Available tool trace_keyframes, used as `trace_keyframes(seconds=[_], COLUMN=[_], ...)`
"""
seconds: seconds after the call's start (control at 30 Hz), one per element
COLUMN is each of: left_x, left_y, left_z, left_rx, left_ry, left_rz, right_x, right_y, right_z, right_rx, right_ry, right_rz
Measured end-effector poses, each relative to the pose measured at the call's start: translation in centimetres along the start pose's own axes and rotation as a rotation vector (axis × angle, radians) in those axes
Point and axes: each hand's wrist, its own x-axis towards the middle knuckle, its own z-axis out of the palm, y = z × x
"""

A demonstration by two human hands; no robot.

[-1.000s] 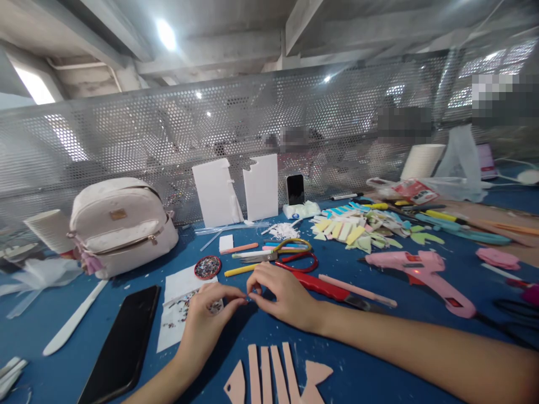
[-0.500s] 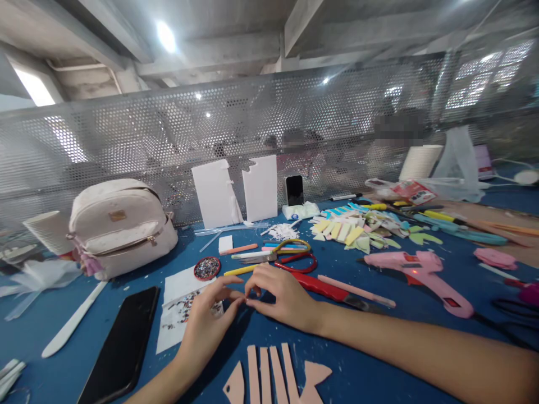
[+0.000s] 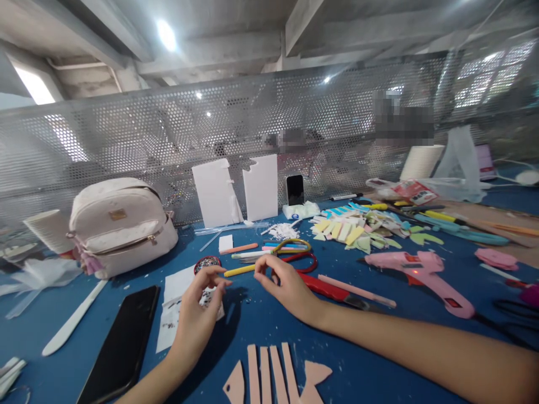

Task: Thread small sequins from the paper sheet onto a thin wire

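Observation:
My left hand (image 3: pixel 197 308) hovers over the right edge of a white paper sheet (image 3: pixel 170 292) strewn with small dark and coloured bits. Its fingers are bent and loosely apart, with nothing visible between them. Close to the scissors (image 3: pixel 290 247), my right hand (image 3: pixel 290 289) has its fingers curled and thumb and fingertips drawn together; anything tiny in them is hidden. A round red-rimmed dish (image 3: pixel 206 262) of small bits is partly behind my left hand. Between the hands lies a yellow pen (image 3: pixel 240 271). Nearest me are pink strips (image 3: pixel 265 373), a fish-head-shaped piece (image 3: pixel 236 384) and a tail-shaped piece (image 3: pixel 315 376).
A pink glue gun (image 3: pixel 425 272) and a red-handled cutter (image 3: pixel 324 286) lie to the right. Paper scraps (image 3: pixel 357 224) are heaped behind. On the left are a black phone (image 3: pixel 122 342), a white plastic knife (image 3: pixel 76 320) and a backpack (image 3: pixel 122 230). A perforated screen (image 3: pixel 168 140) closes the back.
My fingertips touched each other earlier; now the hands have moved apart, the left one leftwards and the right one slightly up and to the right. The pink pieces stay put.

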Motion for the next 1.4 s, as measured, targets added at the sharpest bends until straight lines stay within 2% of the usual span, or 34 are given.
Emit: trace_keyframes(seconds=[0.17,0.4,0.47,0.6,0.7,1.03,1.4], left_x=[-0.2,-0.8,-0.8,-0.7,-0.6,-0.5,0.5], left_y=[0.5,0.6,0.4,0.5,0.7,0.7,-0.9], left_z=[-0.9,-0.5,-0.3,0.1,0.2,0.3,0.5], left_rx=[0.026,0.143,0.161,0.144,0.114,0.112,0.338], left_ry=[0.025,-0.085,-0.095,-0.103,-0.101,-0.155,-0.294], left_rz=[0.074,0.180,0.169,0.119,0.087,0.072,0.062], right_x=[0.6,0.5,0.3,0.1,0.0,-0.2,0.0], right_y=[1.6,1.9,1.3,0.1,-0.2,-0.1,-0.5], right_z=[0.1,-0.2,-0.2,-0.1,0.0,0.0,-0.1], right_rx=[0.117,0.061,0.007,-0.150,-0.219,-0.202,-0.190], right_ry=[0.145,0.287,0.253,-0.084,-0.209,-0.167,-0.137], right_rz=[0.045,0.043,-0.010,-0.181,-0.233,-0.190,-0.138])
